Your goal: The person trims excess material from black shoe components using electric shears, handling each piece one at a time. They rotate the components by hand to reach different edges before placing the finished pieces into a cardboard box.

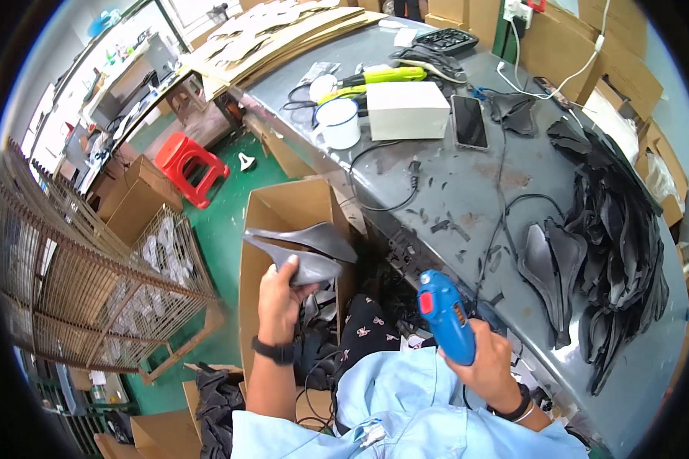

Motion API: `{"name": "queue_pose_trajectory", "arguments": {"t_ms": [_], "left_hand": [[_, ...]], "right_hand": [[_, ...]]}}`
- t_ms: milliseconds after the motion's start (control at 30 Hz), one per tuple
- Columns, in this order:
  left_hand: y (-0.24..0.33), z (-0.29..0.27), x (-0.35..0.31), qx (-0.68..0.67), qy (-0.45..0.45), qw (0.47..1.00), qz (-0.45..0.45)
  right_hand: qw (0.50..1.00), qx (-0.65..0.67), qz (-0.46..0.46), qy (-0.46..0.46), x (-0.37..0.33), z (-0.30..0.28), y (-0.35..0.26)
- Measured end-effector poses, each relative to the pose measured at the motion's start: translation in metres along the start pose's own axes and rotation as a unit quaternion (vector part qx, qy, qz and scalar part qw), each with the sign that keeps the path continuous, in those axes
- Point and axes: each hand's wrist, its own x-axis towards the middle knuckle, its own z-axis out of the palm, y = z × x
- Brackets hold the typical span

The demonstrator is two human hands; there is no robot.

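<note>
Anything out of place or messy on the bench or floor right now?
Yes. Small dark offcuts litter the grey table among loose black cables. A lone white saddle-shaped piece lies on the green floor near the red stool, apart from the stacks.

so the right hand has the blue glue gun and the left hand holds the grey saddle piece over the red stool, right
Not over the red stool. In the head view the left hand holds the grey saddle piece over the open cardboard box; the right hand does hold the blue glue gun.
</note>
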Motion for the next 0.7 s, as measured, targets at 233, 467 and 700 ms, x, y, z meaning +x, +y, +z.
{"name": "queue_pose_trajectory", "arguments": {"t_ms": [233,467,700], "left_hand": [[-0.058,-0.103,0.114,-0.145,0.153,0.977,-0.026],[-0.106,-0.091,0.114,-0.004,-0.005,0.994,-0.109],[-0.049,0.135,0.010,0.050,-0.269,0.958,-0.080]], "right_hand": [[0.999,0.015,0.031,-0.034,0.001,0.005,0.000],[0.998,0.049,0.021,-0.021,-0.002,0.002,0.008],[0.991,0.125,-0.003,0.038,-0.009,0.002,0.000]]}}
